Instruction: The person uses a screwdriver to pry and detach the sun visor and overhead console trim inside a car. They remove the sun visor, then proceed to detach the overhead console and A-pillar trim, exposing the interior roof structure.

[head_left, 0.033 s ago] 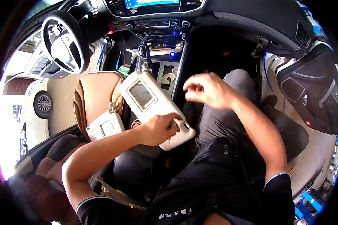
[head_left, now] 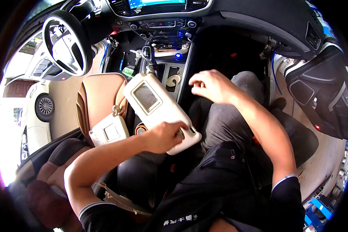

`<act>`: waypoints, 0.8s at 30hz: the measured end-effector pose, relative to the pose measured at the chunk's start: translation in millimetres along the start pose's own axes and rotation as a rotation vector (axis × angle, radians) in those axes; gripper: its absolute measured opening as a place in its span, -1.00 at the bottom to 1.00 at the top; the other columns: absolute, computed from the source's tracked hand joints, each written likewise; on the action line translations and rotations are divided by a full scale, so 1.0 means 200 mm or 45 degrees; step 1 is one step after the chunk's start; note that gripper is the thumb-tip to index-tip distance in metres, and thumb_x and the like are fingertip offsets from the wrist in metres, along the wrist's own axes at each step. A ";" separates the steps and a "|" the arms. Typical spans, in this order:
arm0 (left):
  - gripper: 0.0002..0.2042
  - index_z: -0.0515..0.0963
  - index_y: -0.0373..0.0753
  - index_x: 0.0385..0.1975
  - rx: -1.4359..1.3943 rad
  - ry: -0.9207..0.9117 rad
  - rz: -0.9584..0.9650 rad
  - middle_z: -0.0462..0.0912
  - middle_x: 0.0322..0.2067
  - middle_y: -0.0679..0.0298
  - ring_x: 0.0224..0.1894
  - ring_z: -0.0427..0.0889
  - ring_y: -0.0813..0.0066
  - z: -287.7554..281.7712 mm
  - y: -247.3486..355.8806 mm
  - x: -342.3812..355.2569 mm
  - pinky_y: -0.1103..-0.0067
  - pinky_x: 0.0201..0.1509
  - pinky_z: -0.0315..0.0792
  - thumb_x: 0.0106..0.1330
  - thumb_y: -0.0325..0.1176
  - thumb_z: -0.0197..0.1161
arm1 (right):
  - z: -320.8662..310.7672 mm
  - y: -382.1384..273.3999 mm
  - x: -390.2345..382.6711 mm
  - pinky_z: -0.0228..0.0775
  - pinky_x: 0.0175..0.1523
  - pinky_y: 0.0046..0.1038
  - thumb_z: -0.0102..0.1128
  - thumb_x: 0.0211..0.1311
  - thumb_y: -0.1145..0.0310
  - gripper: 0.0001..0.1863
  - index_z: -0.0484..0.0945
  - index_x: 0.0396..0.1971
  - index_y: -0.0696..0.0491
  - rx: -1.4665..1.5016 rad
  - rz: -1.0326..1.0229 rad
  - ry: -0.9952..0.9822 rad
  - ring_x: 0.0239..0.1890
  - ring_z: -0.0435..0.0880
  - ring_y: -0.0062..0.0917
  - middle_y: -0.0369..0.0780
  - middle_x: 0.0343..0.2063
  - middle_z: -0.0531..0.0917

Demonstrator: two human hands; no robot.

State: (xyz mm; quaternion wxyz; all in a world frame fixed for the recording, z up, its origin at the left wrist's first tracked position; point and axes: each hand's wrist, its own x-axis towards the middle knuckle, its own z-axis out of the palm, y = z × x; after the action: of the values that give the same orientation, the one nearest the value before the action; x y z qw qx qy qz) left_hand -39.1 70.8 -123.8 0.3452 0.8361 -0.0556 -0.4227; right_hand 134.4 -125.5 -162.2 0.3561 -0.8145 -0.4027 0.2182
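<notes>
The visor (head_left: 167, 111), slanting down-right, is touched low by the left hand (head_left: 163, 137), grip unclear, the right hand (head_left: 213, 87) held clear rightward, fingers loosely parted.

Left of the held sun visor (head_left: 169, 113) I see a second visor (head_left: 100, 133) on the driver's seat (head_left: 101, 91); ahead, the gear lever (head_left: 147, 53).

The left grip (head_left: 163, 137) hides part of the big cream sun visor (head_left: 170, 112). The top edge cuts off the blue screen (head_left: 157, 4). Blue things (head_left: 319, 210) low down right are too small to name.
</notes>
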 end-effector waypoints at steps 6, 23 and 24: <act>-0.59 0.49 -0.29 0.09 0.195 -0.209 0.396 0.66 -0.14 -0.18 -0.02 0.64 -0.16 0.21 0.15 0.05 0.13 0.12 0.48 0.23 -0.34 0.12 | 0.43 0.43 0.66 0.69 -0.21 -0.22 0.19 0.32 0.19 -0.67 0.68 -0.26 0.19 -0.478 0.299 0.200 -0.31 0.78 -0.27 -0.07 -0.34 0.76; -0.77 0.69 -0.30 -0.33 1.393 -0.409 0.742 0.73 -0.37 -0.04 -0.32 0.74 0.04 0.27 0.70 0.24 0.25 -0.20 0.61 0.31 -0.25 0.24 | -0.61 -0.34 0.05 0.65 -0.29 -0.50 0.33 0.32 0.29 -0.77 0.71 -0.24 0.17 0.198 -0.254 0.303 -0.43 0.76 -0.59 -0.20 -0.45 0.77; -0.75 0.65 -0.29 -0.28 1.274 -0.321 0.672 0.73 -0.35 -0.02 -0.28 0.74 0.03 0.25 0.74 0.24 0.22 -0.19 0.61 0.34 -0.21 0.19 | -0.75 -0.46 -0.06 0.63 -0.26 -0.50 0.36 0.31 0.30 -0.78 0.71 -0.22 0.15 0.123 -0.394 0.415 -0.43 0.76 -0.59 -0.21 -0.43 0.77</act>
State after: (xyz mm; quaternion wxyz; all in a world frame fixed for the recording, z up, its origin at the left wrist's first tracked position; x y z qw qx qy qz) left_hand -16.7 -85.7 -83.9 -0.0077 0.7987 -0.4960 -0.3407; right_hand 178.1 -157.3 6.4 0.4844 -0.7494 -0.4491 0.0457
